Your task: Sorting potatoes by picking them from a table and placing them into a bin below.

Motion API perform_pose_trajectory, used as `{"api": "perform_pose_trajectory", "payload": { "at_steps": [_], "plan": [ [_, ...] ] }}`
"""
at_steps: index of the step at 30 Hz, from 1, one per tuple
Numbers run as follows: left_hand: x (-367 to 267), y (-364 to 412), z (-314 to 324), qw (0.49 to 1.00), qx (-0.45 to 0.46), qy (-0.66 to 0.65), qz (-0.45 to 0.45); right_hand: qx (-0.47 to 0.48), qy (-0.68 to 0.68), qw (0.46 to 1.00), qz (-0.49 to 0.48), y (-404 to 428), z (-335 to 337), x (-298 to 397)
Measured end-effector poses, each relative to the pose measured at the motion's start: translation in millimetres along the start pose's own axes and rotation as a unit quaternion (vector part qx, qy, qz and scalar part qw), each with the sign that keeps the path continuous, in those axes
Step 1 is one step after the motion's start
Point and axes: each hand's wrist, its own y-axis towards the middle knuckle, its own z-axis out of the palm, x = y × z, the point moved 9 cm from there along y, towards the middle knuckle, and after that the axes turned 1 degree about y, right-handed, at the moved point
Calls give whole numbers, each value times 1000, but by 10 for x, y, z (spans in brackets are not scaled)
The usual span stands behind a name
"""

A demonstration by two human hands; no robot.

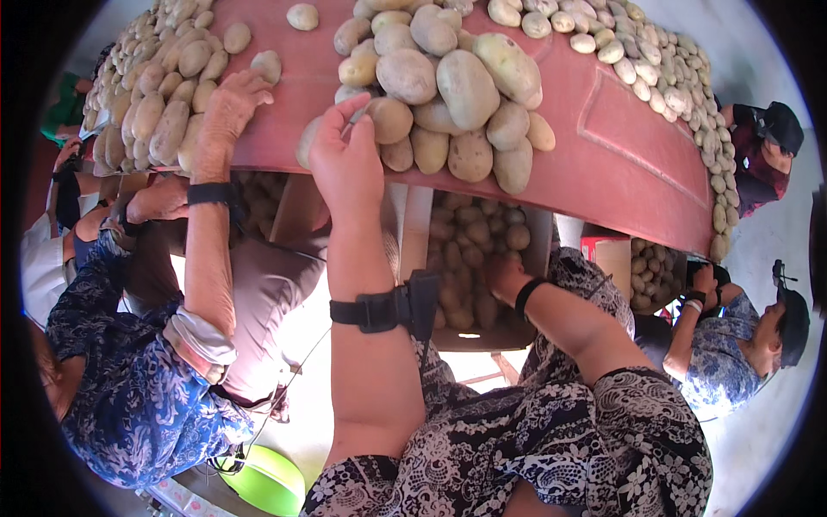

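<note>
My left hand point(349, 152) is raised at the near edge of the red table, beside a heap of potatoes point(468, 90). Its thumb and forefinger are close together, and something thin and grey shows between them, too small to name. One brownish potato point(391, 121) lies right by the thumb tip; another potato point(306, 143) is partly hidden behind the hand. Below the tabletop, my right hand point(506, 274) reaches into a cardboard box point(541, 242) of potatoes. Its fingertips are hidden among them, so whether they grip one cannot be told.
At left, a co-worker's hand point(236, 106) touches a single potato point(267, 67) beside another heap point(171, 123). More potatoes point(646, 61) cover the table's far right. A second box of potatoes point(652, 274) stands below. People sit on both sides. A green basin point(268, 481) lies behind, lower left.
</note>
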Motion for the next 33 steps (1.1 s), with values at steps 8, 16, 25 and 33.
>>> {"api": "perform_pose_trajectory", "payload": {
  "at_steps": [8, 16, 25, 33],
  "plan": [
    [40, 26, -21, 998, -8, -53, 30, -27, -7, 999, 32, 211, 302, 104],
    [-75, 10, -3, 999, -17, -42, 20, -58, -7, 997, -45, 185, 666, 110],
    [117, -2, -64, 990, -20, -127, -63, 144, 1, 982, -124, -332, -525, 113],
    [142, 94, -110, 996, -7, -92, 9, 30, 567, 762, -312, -1557, -2514, -848]
  ]
}}
